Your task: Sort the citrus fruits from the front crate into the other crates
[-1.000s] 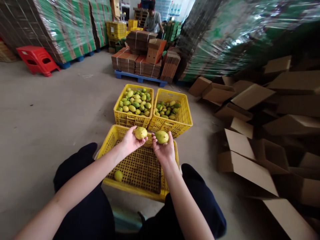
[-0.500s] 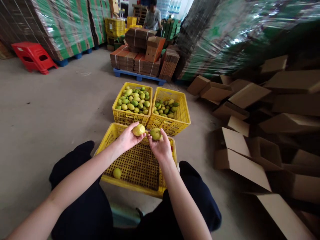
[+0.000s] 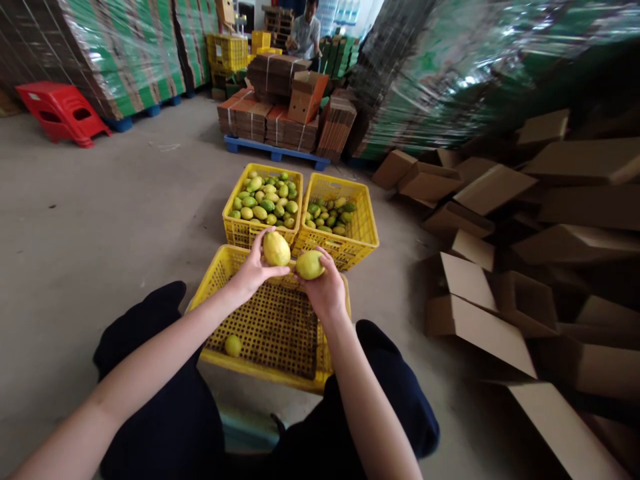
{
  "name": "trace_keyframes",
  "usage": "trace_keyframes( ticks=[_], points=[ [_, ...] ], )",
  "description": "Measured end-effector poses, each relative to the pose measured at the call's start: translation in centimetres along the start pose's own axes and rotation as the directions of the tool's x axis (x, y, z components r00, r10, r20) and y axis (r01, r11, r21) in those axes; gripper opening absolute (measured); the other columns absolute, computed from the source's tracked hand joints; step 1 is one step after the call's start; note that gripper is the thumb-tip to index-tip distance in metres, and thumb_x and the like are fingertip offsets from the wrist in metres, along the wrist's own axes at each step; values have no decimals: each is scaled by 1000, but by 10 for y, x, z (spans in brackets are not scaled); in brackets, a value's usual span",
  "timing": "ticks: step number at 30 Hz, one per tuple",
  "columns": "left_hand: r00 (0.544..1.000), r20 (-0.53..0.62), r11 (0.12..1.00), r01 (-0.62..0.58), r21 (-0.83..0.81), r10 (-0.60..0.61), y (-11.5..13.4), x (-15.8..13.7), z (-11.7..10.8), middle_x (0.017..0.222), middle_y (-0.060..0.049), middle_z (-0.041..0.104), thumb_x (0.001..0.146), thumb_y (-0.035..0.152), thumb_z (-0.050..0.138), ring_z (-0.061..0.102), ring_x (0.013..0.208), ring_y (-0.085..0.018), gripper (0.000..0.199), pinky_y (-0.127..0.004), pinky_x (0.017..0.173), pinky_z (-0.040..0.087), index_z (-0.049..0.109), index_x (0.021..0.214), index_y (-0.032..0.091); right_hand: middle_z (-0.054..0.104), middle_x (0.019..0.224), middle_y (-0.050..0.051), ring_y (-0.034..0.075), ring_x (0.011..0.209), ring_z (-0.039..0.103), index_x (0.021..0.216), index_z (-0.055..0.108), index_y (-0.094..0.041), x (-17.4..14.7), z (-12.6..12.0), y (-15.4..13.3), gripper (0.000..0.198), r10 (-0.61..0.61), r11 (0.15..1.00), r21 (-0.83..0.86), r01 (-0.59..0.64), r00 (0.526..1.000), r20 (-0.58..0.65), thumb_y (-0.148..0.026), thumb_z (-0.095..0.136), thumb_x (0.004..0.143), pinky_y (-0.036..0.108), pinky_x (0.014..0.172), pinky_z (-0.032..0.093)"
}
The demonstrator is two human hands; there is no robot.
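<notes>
My left hand (image 3: 256, 268) grips a yellow lemon (image 3: 277, 249) between thumb and fingers. Close beside it, my right hand (image 3: 325, 285) is closed round a greener lemon (image 3: 309, 265). Both hands are raised above the far side of a yellow plastic crate (image 3: 205, 293) between my knees. A single green-yellow lemon (image 3: 233, 345) lies in that crate's near left corner. Beyond my hands stand two more yellow crates: the left crate (image 3: 235, 233) is heaped with green and yellow lemons, and the right crate (image 3: 367, 227) holds fewer, lower down.
Open cardboard boxes (image 3: 480, 333) lie piled along my right. Flattened cartons (image 3: 245, 120) sit on a blue pallet (image 3: 275, 152) ahead, with a person (image 3: 305, 37) behind them. A red stool (image 3: 63, 115) stands at the far left, near wrapped pallet stacks (image 3: 125, 53).
My left hand has turned its lemon more upright and lifted it slightly. The right hand's fingers have shifted around its lemon, turning it. The crates have stayed in place.
</notes>
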State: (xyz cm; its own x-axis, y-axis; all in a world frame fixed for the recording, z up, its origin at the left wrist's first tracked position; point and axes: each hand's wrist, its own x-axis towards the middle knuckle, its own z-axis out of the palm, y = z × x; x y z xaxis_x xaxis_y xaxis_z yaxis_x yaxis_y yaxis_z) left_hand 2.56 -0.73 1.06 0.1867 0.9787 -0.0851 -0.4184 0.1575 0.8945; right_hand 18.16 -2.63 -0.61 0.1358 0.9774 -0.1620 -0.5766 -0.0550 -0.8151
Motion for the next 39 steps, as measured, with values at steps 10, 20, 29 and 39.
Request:
trace_keyframes(
  ticks=[10, 20, 29, 39],
  points=[
    [875, 246, 803, -482, 351, 418, 4, -1, -6, 153, -9, 43, 68, 6, 72, 38, 143, -29, 77, -47, 117, 35, 49, 137, 29, 59, 111, 4, 24, 110, 56, 107, 64, -29, -13, 2, -4, 47, -606, 569, -525, 633, 754, 252, -27, 85, 66, 44, 100, 48],
    [917, 200, 859, -394, 327, 345, -2, -3, -10, 122, -7, 60, 58, 3, 71, 57, 117, -24, 66, -39, 109, 41, 55, 118, 24, 67, 107, 2, 20, 98, 65, 106, 60, -27, -12, 2, 0, 50, -526, 727, -390, 565, 824, 212, -26, 86, 64, 40, 92, 52],
    [987, -79, 975, 124, -184, -141, 5, 7, 1, 70, -4, 65, 84, 38, 58, 63, 62, -15, 24, -23, 57, 51, 64, 85, 15, 70, 81, 2, 16, 56, 60, 106, 63, -22, -5, 7, 4, 35, 28, 997, 70, -42, 982, 186, -38, 52, 77, 26, 43, 45],
    [930, -29, 684, 249, -686, -367, -16, 10, -1, 68, -7, 69, 96, 27, 39, 68, 60, -16, 37, -26, 59, 59, 69, 110, 11, 69, 68, 5, 20, 71, 67, 83, 67, -18, 4, 4, 17, 26, 165, 883, 431, -184, 983, 82, -36, 49, 86, 35, 68, 60]
  ],
)
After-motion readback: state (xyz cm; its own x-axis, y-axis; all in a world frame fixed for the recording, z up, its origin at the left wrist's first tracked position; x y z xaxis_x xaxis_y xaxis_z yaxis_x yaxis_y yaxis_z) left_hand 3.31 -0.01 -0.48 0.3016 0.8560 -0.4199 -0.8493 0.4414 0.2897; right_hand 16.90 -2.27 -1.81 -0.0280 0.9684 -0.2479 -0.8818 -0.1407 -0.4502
